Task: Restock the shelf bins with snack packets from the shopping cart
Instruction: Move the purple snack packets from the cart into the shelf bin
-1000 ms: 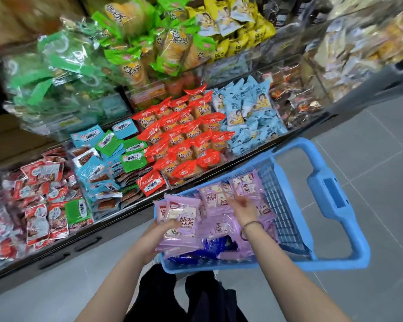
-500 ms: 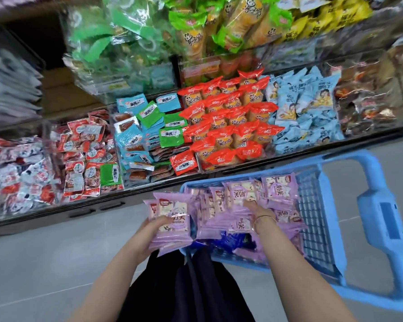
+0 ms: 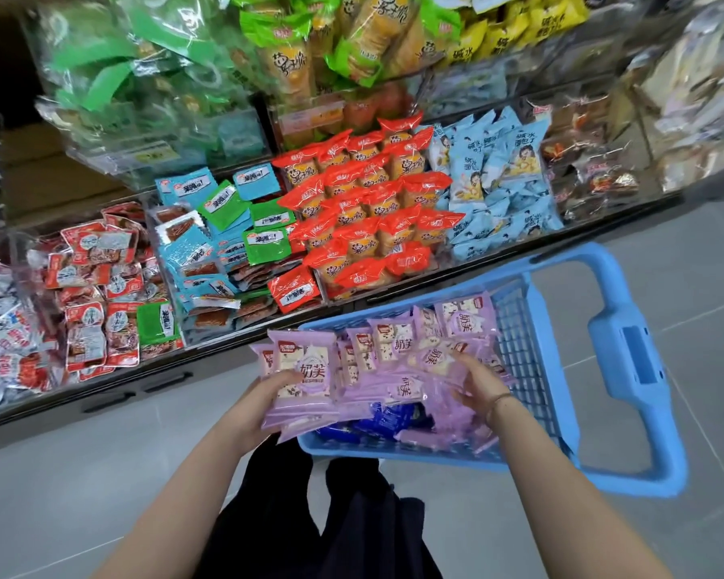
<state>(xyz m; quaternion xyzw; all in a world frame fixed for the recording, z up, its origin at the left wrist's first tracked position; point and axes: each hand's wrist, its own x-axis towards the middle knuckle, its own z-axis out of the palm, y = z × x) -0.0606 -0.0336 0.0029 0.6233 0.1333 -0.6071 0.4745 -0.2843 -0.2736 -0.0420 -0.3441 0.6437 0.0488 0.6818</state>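
Observation:
A blue shopping cart (image 3: 627, 357) stands in front of me, filled with purple snack packets (image 3: 427, 353) over some dark blue packets (image 3: 389, 424). My left hand (image 3: 264, 399) grips a stack of purple packets (image 3: 302, 374) at the cart's left rim, thumb on top. My right hand (image 3: 477, 380) lies inside the cart on the purple pile with spread, slightly bent fingers; I cannot see it holding a packet. The shelf bins (image 3: 352, 211) lie beyond the cart, low and slanted.
The bins hold red-orange packets (image 3: 368, 211), light blue packets (image 3: 498, 181), teal and green flat packets (image 3: 218, 227) and red-white packets (image 3: 97, 286). An upper shelf (image 3: 310, 48) carries green and yellow bags. Grey tiled floor (image 3: 80, 474) lies between me and the shelf.
The view has swung left and closer to the shelf. My left hand has lifted the purple stack slightly away from the cart's left rim. My right hand has shifted to the right within the pile.

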